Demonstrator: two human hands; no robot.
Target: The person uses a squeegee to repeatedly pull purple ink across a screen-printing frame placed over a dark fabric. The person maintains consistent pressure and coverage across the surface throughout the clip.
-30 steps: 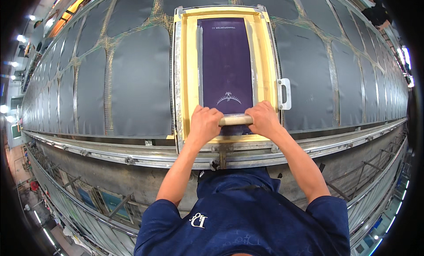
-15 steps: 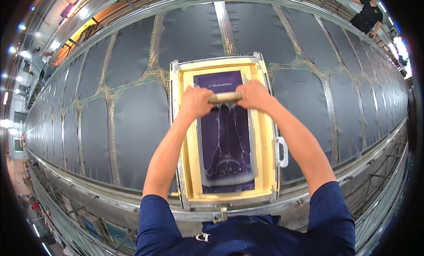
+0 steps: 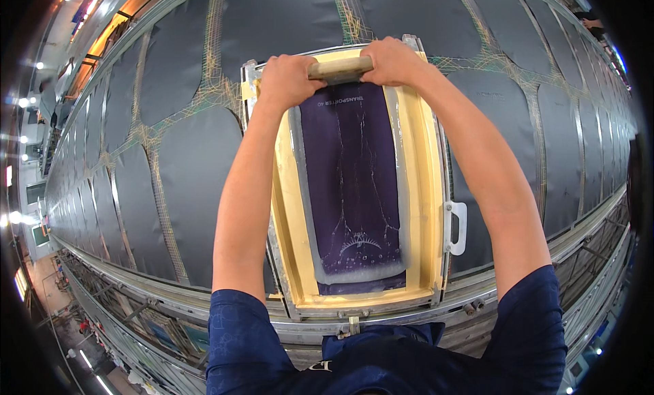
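Many dark sheets (image 3: 194, 190) lie in rows as I watch from far off. Over them sits a yellow frame (image 3: 424, 259) around a purple screen (image 3: 351, 163). My left hand (image 3: 289, 81) and right hand (image 3: 394, 62) grip a wooden bar (image 3: 339, 68) at the screen's far end. This stroke looks nearly done; I can't tell how many are left.

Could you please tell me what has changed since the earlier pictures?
The left hand and right hand moved the wooden bar from the near end of the yellow frame to its far end; pale streaks appeared on the purple panel. Both hands kept hold.
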